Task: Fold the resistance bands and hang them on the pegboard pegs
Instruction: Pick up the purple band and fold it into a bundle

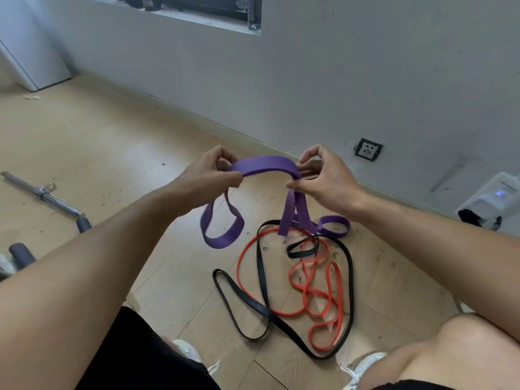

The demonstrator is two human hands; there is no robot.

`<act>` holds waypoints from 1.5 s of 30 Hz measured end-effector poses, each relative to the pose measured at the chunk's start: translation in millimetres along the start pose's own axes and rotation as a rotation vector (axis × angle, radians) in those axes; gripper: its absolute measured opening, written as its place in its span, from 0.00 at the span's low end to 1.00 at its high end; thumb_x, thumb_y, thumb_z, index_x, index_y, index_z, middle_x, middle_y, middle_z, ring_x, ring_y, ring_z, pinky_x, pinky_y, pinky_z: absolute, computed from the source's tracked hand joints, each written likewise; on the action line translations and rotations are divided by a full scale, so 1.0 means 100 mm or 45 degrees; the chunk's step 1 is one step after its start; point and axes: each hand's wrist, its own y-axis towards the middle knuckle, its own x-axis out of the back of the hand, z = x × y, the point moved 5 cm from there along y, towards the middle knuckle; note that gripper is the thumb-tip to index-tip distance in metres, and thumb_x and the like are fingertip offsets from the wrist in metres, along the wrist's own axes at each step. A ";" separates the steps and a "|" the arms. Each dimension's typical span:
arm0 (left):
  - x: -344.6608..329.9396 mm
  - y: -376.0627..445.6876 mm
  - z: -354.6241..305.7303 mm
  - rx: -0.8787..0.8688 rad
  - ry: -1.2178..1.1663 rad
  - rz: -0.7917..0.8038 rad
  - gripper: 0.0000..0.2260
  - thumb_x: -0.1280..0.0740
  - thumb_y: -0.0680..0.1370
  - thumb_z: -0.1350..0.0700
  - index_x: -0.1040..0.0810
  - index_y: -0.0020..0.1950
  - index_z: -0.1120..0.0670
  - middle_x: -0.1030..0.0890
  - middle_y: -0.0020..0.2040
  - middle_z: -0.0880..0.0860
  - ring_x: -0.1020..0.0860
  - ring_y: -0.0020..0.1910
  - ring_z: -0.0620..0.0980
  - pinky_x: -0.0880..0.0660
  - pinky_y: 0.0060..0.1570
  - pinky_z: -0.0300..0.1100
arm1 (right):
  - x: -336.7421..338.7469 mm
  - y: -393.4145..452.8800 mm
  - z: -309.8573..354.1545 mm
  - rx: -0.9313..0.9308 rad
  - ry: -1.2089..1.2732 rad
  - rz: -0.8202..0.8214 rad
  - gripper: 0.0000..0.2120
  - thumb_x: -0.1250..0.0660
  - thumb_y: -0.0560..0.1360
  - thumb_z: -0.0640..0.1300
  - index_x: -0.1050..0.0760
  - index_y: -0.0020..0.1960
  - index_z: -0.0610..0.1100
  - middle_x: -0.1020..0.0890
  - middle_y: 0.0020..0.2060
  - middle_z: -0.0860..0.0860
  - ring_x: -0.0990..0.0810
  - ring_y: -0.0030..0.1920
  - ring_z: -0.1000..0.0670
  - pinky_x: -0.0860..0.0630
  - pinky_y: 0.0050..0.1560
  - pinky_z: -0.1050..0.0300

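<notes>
No legible writing is seen. The purple resistance band point(264, 164) is gripped by the left hand point(211, 175) and right hand point(318, 175); red band point(315, 294) and black band point(253, 302) lie tangled on the floor point(84, 142) at 6 o'clock.

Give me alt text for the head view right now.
Both hands, the left hand and the right hand, pinch a purple band arched between them, its ends trailing to the wooden floor. Below lie a tangled black band and an orange band.

Purple band point(264, 164) pinched between both hands point(206, 175) point(320, 175) above floor point(84, 142).
</notes>
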 end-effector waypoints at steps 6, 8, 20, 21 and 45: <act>-0.44 -0.06 -0.10 -0.034 0.187 0.299 0.24 0.20 0.69 0.50 0.24 0.61 0.49 0.16 0.49 0.49 0.16 0.47 0.48 0.20 0.48 0.41 | -0.08 -0.10 0.35 0.277 -0.106 0.057 0.20 0.23 0.71 0.34 0.31 0.49 0.48 0.13 0.51 0.53 0.14 0.49 0.54 0.16 0.52 0.58; -0.47 -0.07 -0.23 -0.153 0.194 0.212 0.22 0.19 0.68 0.47 0.21 0.57 0.49 0.16 0.46 0.47 0.17 0.43 0.43 0.21 0.40 0.33 | -0.17 -0.13 0.44 0.332 -0.135 0.104 0.19 0.24 0.69 0.31 0.30 0.49 0.47 0.14 0.52 0.53 0.15 0.50 0.55 0.17 0.51 0.60; -0.32 -0.13 -0.32 -0.295 0.207 0.069 0.09 0.26 0.73 0.60 0.17 0.53 0.54 0.15 0.45 0.55 0.19 0.44 0.55 0.21 0.45 0.48 | -0.23 -0.08 -0.24 0.036 -0.482 0.405 0.42 0.18 0.69 0.47 0.34 0.78 0.54 0.24 0.70 0.57 0.26 0.66 0.56 0.28 0.63 0.59; -0.32 -0.14 -0.33 -0.298 0.158 0.090 0.10 0.27 0.72 0.62 0.17 0.52 0.54 0.16 0.44 0.55 0.19 0.43 0.53 0.22 0.43 0.48 | -0.25 -0.09 -0.26 0.035 -0.502 0.437 0.41 0.18 0.69 0.47 0.33 0.77 0.54 0.24 0.68 0.59 0.26 0.65 0.59 0.29 0.63 0.61; -0.10 -0.17 -0.29 -0.211 0.038 -0.107 0.13 0.17 0.65 0.49 0.20 0.41 0.49 0.19 0.36 0.51 0.23 0.32 0.47 0.27 0.34 0.36 | 0.21 0.00 0.03 0.054 0.013 0.009 0.17 0.17 0.66 0.45 0.20 0.49 0.45 0.15 0.41 0.50 0.17 0.38 0.59 0.20 0.43 0.66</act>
